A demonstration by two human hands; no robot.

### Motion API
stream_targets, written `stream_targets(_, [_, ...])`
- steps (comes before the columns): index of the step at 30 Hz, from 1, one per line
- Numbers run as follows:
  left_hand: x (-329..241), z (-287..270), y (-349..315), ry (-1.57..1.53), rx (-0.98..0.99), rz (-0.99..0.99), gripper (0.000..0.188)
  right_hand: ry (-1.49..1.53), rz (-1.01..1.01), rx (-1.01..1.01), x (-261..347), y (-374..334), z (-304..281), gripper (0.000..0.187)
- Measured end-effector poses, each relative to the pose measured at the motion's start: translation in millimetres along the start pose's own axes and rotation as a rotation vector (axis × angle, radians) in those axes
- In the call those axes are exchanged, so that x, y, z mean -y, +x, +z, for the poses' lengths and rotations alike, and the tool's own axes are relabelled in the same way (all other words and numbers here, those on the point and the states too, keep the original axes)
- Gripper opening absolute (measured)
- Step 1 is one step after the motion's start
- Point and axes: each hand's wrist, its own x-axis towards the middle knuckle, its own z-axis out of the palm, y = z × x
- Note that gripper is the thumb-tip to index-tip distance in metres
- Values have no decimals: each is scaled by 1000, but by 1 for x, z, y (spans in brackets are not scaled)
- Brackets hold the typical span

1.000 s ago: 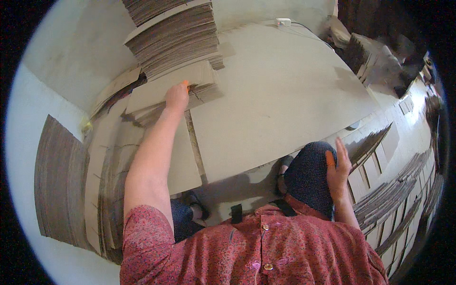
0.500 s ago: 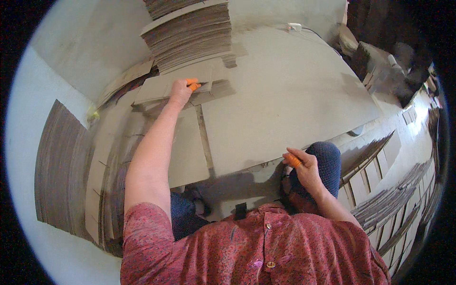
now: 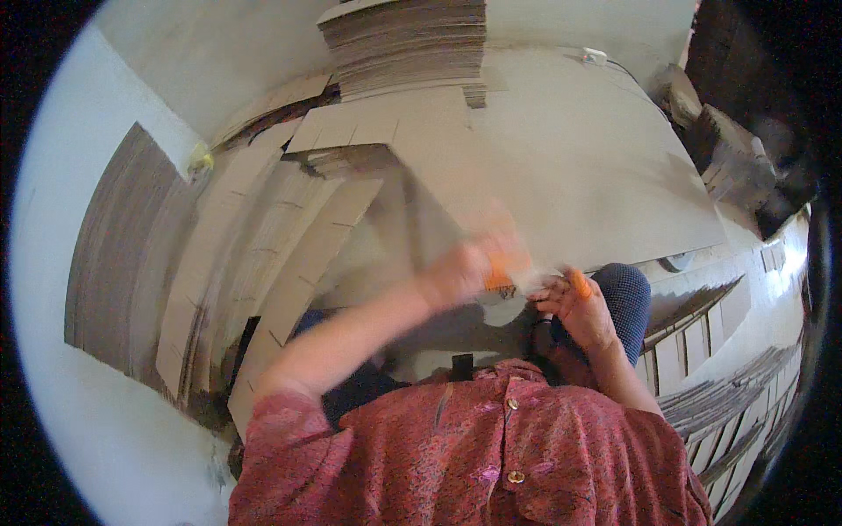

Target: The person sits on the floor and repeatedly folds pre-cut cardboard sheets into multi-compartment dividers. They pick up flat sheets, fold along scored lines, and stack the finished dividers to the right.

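My left hand (image 3: 485, 253) is smeared by motion in front of my lap, with an orange covering (image 3: 502, 270) around its fingers. Close to its right, my right hand (image 3: 579, 311) has its fingers curled, and an orange cover (image 3: 580, 283) wraps one finger. A small pale blurred thing (image 3: 531, 279) lies between the two hands; I cannot make out what it is. To the left of my left forearm, a slotted cardboard strip (image 3: 309, 276) leans at a slant. Beyond it, a slotted cardboard sheet (image 3: 351, 127) lies on the work surface.
A tall cardboard stack (image 3: 408, 48) stands at the back of the pale board (image 3: 588, 175). More cardboard (image 3: 123, 254) leans against the left wall. Slotted pieces (image 3: 693, 342) are piled at the right, beyond my knee (image 3: 624, 294). A white plug (image 3: 595, 56) with a cable lies at the back.
My left hand has swung from the slotted sheet at the far left toward my right hand. The slanted slotted strip now shows beside my left arm. My right hand has turned slightly.
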Motion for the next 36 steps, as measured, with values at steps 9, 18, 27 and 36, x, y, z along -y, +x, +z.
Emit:
stream_targets(9, [-6, -85, -124, 1023, -133, -948, 50, -582, -138, -183, -5, -8, -11, 15])
stream_targets(18, [14, -158, -172, 939, -40, -1169, 26, -681, -353, -112, -14, -14, 2, 17])
stream_targets(27, [-13, -171, -107, 741, 50, -916, 32, -867, -558, 11, 3, -22, 31, 17])
stream_targets(36, [-75, -69, -11, 106, 211, -653, 23, -1106, -754, -35, 15, -9, 59, 8])
